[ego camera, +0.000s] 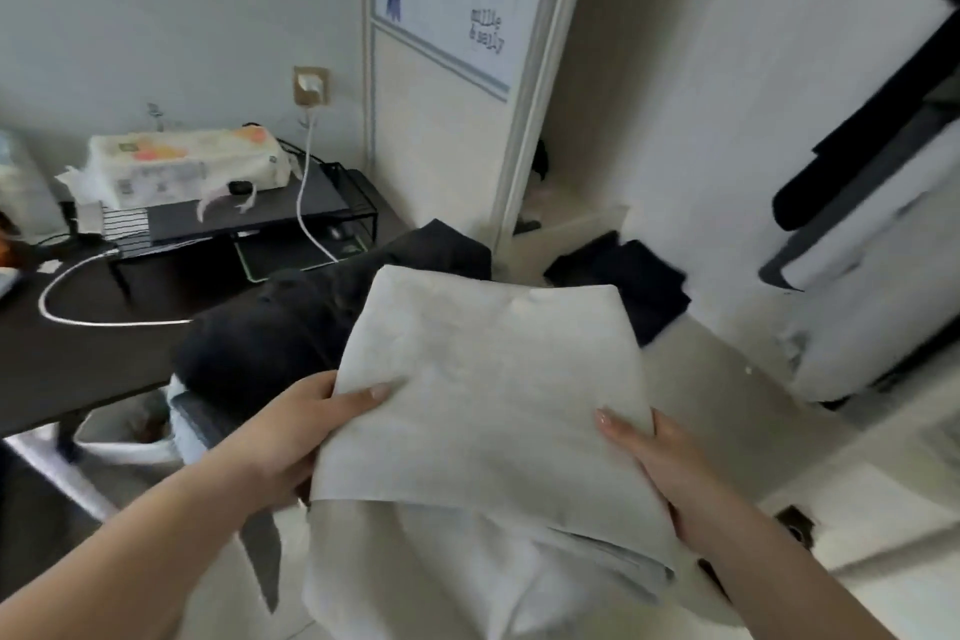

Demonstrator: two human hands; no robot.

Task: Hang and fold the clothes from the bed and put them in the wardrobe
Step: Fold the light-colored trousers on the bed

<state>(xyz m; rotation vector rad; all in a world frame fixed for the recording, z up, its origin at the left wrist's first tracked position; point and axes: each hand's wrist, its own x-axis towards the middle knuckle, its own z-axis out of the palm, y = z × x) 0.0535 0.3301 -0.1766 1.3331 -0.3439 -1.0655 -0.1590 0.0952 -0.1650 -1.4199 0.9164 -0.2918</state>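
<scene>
Folded garment: a pale grey-white, soft cotton-like garment (pixel 483 395), folded into a flat rectangle with a smooth top face; its near edge droops in loose layers toward the bottom of the view. It is held in the air between both hands, above the floor and in front of the wardrobe.
Left hand: the left hand (pixel 306 426) grips the garment's left edge; thumb on top, the other fingers tucked underneath, closed onto the fabric.
Right hand: the right hand (pixel 660 463) grips the right edge; thumb on the top face, the other fingers below, clamped on the fabric.
Dark clothing: a black bundle of clothes (pixel 291 327) lies just beyond the garment, draped over what seems to be a chair.
Desk: a dark brown desk (pixel 78 359) at left carries a white cable (pixel 104 320), a black metal riser shelf (pixel 249 213) and a white pack of tissues (pixel 187 166) on the riser.
Floor: light tiles (pixel 727 405), with a folded black garment (pixel 634 281) at the wardrobe's foot.
Wardrobe: a cream wardrobe (pixel 675 94) stands open ahead; its door (pixel 447 68) bears a panel with a blue animal figure.
Hanging clothes: black and white garments (pixel 872 224) hang at the right.
</scene>
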